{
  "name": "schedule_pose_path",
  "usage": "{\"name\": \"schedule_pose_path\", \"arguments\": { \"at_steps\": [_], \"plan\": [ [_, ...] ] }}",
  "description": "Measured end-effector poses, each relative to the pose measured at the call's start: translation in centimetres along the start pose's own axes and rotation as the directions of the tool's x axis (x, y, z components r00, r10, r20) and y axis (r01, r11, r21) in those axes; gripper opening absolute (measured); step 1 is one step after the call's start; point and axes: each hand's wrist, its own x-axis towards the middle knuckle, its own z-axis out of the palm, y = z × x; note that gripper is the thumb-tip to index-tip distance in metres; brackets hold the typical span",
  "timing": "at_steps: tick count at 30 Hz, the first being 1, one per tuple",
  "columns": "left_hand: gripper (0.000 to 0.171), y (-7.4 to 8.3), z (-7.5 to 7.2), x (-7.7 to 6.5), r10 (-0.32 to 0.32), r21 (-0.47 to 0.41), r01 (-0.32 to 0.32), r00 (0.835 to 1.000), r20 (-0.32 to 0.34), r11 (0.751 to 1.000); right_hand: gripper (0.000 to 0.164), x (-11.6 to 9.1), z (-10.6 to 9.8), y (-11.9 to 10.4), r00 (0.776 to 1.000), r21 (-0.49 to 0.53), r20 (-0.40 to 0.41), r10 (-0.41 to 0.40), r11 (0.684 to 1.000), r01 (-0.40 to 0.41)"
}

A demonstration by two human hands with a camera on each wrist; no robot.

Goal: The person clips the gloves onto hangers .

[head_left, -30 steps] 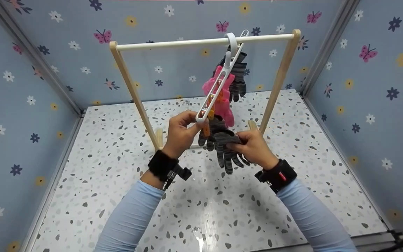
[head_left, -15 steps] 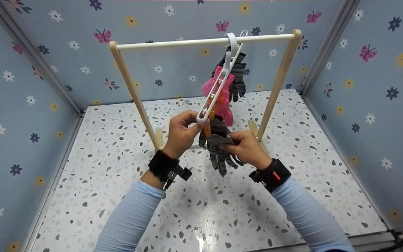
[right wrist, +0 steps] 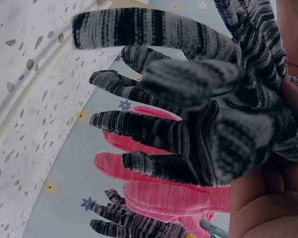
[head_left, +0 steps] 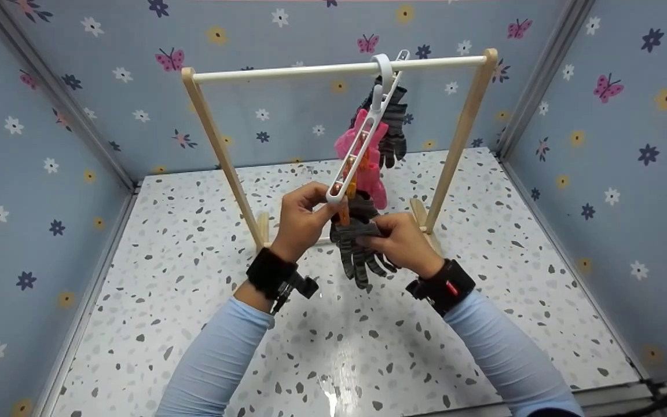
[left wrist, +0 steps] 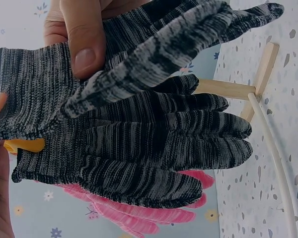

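Observation:
A white hanger with clothespins hangs front to back from the bar. At its near end my left hand pinches an orange clothespin between thumb and fingers. My right hand grips a black-and-grey striped knit glove near its cuff, its fingers dangling. In the left wrist view, the right thumb presses on this glove, and its cuff reaches the left fingertips. Close behind hangs another striped glove, next to a yellow clothespin. Pink gloves hang farther back.
The wooden rack has a white top bar and stands on a speckled white surface. Another striped glove hangs at the hanger's far end. Flower-patterned walls surround the rack on the back and sides.
My right hand has moved left with the striped glove, bringing its cuff up to the orange clothespin. The left hand has stayed almost still at the hanger's near end.

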Motion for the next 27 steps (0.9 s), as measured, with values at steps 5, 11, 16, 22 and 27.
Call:
{"name": "schedule_pose_path", "arguments": {
  "at_steps": [5,11,16,22,27],
  "plan": [
    [0.009,0.0,0.0,0.0,0.016,-0.019,-0.016,1.0,-0.004,1.0,0.011,0.2,0.4,-0.1,1.0,0.006,0.015,-0.004,1.0,0.004],
    [0.009,0.1,0.0,-0.1,0.022,-0.036,-0.022,1.0,0.005,0.999,0.017,0.4,0.8,-0.2,0.999,-0.005,0.025,-0.025,1.0,0.026],
    [0.01,0.1,-0.1,-0.4,0.019,-0.048,-0.019,1.0,0.013,0.999,0.018,0.4,0.9,-0.2,0.999,-0.012,0.015,-0.039,0.999,0.039],
    [0.019,0.1,-0.3,-0.9,0.009,-0.068,-0.006,0.999,0.044,0.998,0.011,0.3,1.0,-0.3,0.999,-0.025,-0.006,-0.051,0.998,0.051],
    [0.027,0.2,-0.5,-1.2,0.03,-0.068,-0.026,0.997,0.069,0.997,0.011,0.2,1.1,-0.2,0.998,-0.022,-0.014,-0.054,0.998,0.054]
  ]
}}
